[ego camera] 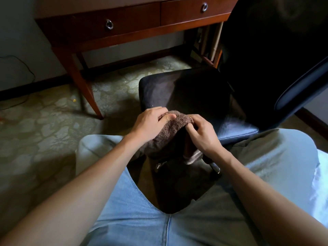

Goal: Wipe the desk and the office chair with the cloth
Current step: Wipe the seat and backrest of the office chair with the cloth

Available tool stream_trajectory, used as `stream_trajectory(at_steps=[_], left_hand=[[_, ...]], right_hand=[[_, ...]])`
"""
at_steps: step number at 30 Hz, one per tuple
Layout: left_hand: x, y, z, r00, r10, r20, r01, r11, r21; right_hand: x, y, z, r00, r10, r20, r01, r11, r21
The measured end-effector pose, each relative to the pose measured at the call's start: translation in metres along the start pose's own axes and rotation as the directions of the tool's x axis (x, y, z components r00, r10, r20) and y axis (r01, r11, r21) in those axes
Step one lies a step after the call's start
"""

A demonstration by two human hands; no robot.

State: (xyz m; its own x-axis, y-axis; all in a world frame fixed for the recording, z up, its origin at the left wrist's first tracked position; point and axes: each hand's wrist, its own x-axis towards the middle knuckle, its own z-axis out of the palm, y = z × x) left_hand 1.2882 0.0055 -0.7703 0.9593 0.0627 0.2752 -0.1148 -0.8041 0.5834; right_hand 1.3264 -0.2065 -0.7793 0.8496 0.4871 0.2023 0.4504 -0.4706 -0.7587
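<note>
Observed: both hands are close together at the centre of the view, each clamped on the brown terry cloth [170, 132].

Left hand [150, 121]: fingers curled over the upper fold of the cloth, thumb lying on top of it.

Right hand [202, 134]: fingers bent, pinching the cloth's edge at its 3 o'clock side.

The cloth is bunched between the hands and hangs downward toward 6 o'clock, a paler hem showing at its lower end. It sits at the near edge of the black office chair [186, 91]. Whether it touches the seat cannot be determined.

The chair's backrest [275, 50] rises at 2 o'clock of the seat, with one armrest [301, 86] at 3 o'clock.

A wooden desk [134, 20] stands at 12 o'clock, well apart from the hands. It has two drawers, each fitted with a metal ring pull [109, 24].

The floor [44, 121] is patterned. A thin cable [26, 68] runs along the wall at 9 o'clock.

The person's legs, in light blue jeans [142, 219], fill the 6 o'clock region.
</note>
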Motion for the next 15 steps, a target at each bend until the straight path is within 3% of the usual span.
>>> stream_trajectory(at_steps=[3, 6, 9, 10, 12, 15], left_hand=[[0.0049, 0.0039, -0.0001, 0.998, 0.015, -0.056, -0.016, 1.000, -0.011], [0.0017, 0.0079, -0.0004, 1.000, -0.023, -0.011, 0.023, 0.999, -0.040], [0.0001, 0.0099, -0.0034, 0.997, -0.067, -0.046, 0.066, 0.998, -0.010], [0.0004, 0.0105, -0.0053, 0.997, -0.067, -0.050, 0.068, 0.998, 0.017], [0.0011, 0.0108, -0.0066, 0.997, -0.080, 0.011, 0.080, 0.996, 0.027], [-0.0003, 0.0110, -0.0048, 0.972, -0.150, 0.178, 0.137, 0.987, 0.083]], right_hand=[[0.0011, -0.0048, -0.0017, 0.997, 0.019, 0.074, -0.019, 1.000, -0.002], [0.0002, -0.0061, -0.0071, 0.996, 0.029, -0.085, -0.023, 0.998, 0.066], [0.0012, -0.0082, -0.0050, 0.999, 0.022, 0.048, -0.022, 1.000, 0.000], [0.0018, -0.0085, -0.0044, 1.000, 0.022, 0.019, -0.022, 1.000, 0.000], [0.0037, -0.0105, -0.0058, 0.998, 0.036, -0.045, -0.034, 0.998, 0.046], [0.0030, -0.0097, -0.0018, 0.994, 0.044, 0.096, -0.041, 0.999, -0.027]])
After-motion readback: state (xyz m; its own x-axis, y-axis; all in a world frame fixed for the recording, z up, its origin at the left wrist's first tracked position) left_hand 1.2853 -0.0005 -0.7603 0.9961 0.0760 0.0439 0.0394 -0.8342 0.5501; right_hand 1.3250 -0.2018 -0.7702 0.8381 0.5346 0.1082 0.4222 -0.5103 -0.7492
